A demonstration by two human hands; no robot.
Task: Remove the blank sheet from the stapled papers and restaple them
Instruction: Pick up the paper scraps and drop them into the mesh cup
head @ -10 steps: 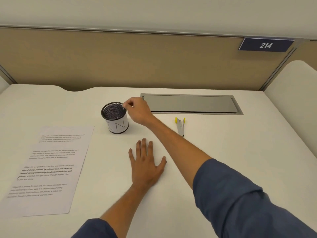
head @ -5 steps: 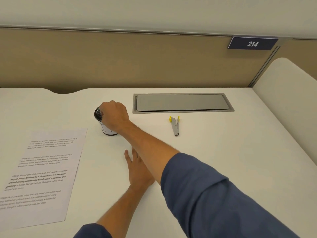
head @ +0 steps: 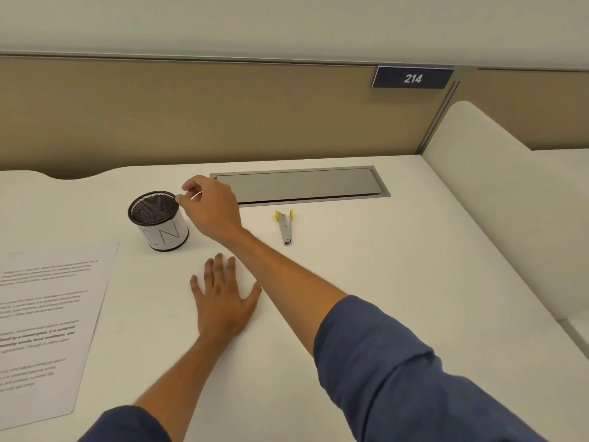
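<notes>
**Staple disposal at the cup; restapling not started**

Near, lower centre of frame: left hand [head: 223, 301] lies flat on the white desk [head: 398, 314], fingers spread and straight, palm down, holding nothing. Can't see any sheet under it; desk and blank paper would look alike here, so can't tell.

Lower left: printed papers [head: 47, 330] lie flat on the desk, text side up, partly cut off by the frame edge. Well apart from both hands. Whether a blank sheet sits in that stack, can't tell.

Mid-frame, left of centre: right hand [head: 212, 207] reaches across above the left, thumb and forefinger pinched together right at the rim of the black mesh cup [head: 157, 220]. Something small and pale shows at the fingertips; too small to identify. My guess: a pulled staple going into the cup.

Centre right, just beyond: grey tool with yellow tips [head: 284, 226] lies untouched on the desk; looks like the staple remover or stapler, can't say which.

Far: grey cable hatch [head: 299, 185], tan partition, "214" plate [head: 412, 78] upper right.

Judged step: clearing staple debris. Next: release over the cup opening, not the rim, then square the printed sheets and bring a stapler to the corner.
</notes>
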